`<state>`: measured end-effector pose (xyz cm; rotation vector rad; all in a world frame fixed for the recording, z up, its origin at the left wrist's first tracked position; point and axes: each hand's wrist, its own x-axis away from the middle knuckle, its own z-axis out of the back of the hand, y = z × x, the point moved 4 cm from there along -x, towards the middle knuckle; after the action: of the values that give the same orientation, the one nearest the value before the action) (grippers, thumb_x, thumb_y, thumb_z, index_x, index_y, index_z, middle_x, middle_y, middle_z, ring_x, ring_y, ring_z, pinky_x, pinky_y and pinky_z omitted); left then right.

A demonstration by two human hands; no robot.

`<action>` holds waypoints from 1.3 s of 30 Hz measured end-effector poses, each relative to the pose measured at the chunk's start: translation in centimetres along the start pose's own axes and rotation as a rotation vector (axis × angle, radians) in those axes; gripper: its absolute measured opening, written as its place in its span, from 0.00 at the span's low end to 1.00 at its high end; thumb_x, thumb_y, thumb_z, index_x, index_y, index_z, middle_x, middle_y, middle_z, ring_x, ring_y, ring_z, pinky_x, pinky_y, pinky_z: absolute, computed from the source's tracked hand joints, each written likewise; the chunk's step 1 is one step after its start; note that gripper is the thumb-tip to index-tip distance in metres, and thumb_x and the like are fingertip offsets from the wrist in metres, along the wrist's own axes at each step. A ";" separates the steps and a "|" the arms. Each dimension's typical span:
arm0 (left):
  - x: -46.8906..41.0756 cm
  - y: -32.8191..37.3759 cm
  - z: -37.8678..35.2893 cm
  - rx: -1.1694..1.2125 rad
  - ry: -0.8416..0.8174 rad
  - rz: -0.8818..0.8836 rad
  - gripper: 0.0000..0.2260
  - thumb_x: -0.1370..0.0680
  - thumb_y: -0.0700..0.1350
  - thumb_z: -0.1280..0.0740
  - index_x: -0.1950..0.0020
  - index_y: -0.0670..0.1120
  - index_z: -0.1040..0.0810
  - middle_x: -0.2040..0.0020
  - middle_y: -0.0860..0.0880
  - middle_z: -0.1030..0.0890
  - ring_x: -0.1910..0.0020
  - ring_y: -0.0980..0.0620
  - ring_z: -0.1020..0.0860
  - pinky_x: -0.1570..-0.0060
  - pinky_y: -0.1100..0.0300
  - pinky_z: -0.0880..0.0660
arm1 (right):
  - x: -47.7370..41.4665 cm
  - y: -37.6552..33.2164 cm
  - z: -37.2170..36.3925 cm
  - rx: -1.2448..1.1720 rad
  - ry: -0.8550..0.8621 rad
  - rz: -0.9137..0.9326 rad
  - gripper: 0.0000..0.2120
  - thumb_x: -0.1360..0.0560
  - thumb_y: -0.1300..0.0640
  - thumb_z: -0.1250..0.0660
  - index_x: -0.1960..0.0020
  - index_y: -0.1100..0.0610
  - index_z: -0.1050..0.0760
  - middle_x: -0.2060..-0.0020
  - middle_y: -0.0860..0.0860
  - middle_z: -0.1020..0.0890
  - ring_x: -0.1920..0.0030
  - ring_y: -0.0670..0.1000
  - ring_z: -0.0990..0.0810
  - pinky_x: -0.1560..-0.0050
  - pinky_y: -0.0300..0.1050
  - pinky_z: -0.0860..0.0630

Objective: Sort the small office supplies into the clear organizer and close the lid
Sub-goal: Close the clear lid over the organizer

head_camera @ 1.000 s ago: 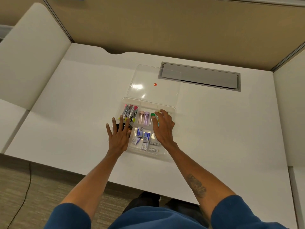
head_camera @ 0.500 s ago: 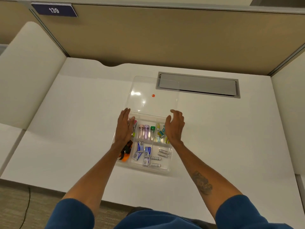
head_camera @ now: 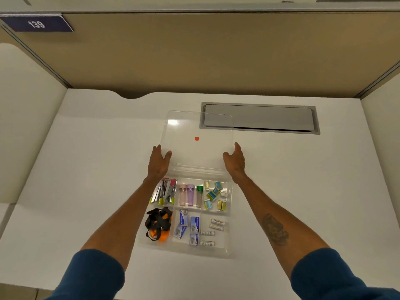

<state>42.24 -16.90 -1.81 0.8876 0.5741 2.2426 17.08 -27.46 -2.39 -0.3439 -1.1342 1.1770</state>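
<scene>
The clear organizer [head_camera: 229, 215] sits flat on the white counter [head_camera: 86, 180], right in front of the person, and it's already loaded up. Far row, left to right: a bunch of metal clips with pink and yellow-green ends [head_camera: 165, 192], then three little tubes [head_camera: 190, 194] in pink, purple and green, then a scatter of tiny teal and gold boxes [head_camera: 214, 194]. Near row: a tangle of black and orange straps [head_camera: 159, 223], some small blue and white packets [head_camera: 187, 227], and four white batteries [head_camera: 213, 231] lying on their sides.

The lid [head_camera: 198, 139] is open, folded back flat on the counter on the far side of the organizer, with a small red dot [head_camera: 196, 138] in the middle. Its far right corner overlaps the grey cable hatch [head_camera: 270, 118] set into the counter.

Both hands are at the lid's side edges, near the hinge end. The left hand [head_camera: 159, 162] is at the left edge, fingers stretched out, thumb over the lid's surface, so the grip is apart, not clamped on anything. The right hand [head_camera: 234, 160] mirrors it at the right edge, fingers out, thumb spread toward the lid, also apart. Can't tell if the fingertips are actually under the edge or just touching it.

Blue sleeves [head_camera: 93, 276] are pushed up both forearms. Behind the counter there's a tan partition [head_camera: 216, 53] with a dark plate reading 139 [head_camera: 36, 23] at top left.
</scene>
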 end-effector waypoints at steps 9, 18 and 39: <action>-4.4 0.9 1.2 0.121 0.019 0.054 0.26 0.18 0.49 0.39 0.23 0.41 0.39 0.24 0.40 0.34 0.25 0.42 0.34 0.25 0.50 0.38 | -2.3 -1.3 -1.5 -0.052 0.060 -0.103 0.29 0.21 0.59 0.39 0.23 0.57 0.43 0.25 0.57 0.35 0.27 0.59 0.35 0.28 0.56 0.33; -6.0 2.9 3.4 0.267 0.242 0.099 0.13 0.20 0.47 0.38 0.46 0.39 0.21 0.49 0.40 0.21 0.46 0.40 0.24 0.41 0.53 0.27 | -3.5 -4.6 0.2 -0.183 0.142 -0.219 0.26 0.21 0.51 0.37 0.26 0.57 0.37 0.30 0.57 0.36 0.31 0.58 0.34 0.35 0.56 0.29; 11.3 -4.6 2.6 0.171 0.507 0.055 0.14 0.17 0.46 0.40 0.33 0.47 0.23 0.43 0.39 0.24 0.39 0.39 0.27 0.38 0.47 0.29 | 12.4 4.3 -0.5 0.021 0.396 -0.046 0.20 0.20 0.54 0.40 0.28 0.52 0.33 0.36 0.56 0.28 0.35 0.58 0.31 0.39 0.58 0.34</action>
<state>39.68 -5.34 2.13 0.4061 0.9904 2.5062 14.49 -14.93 0.71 -0.5074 -0.7794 1.0229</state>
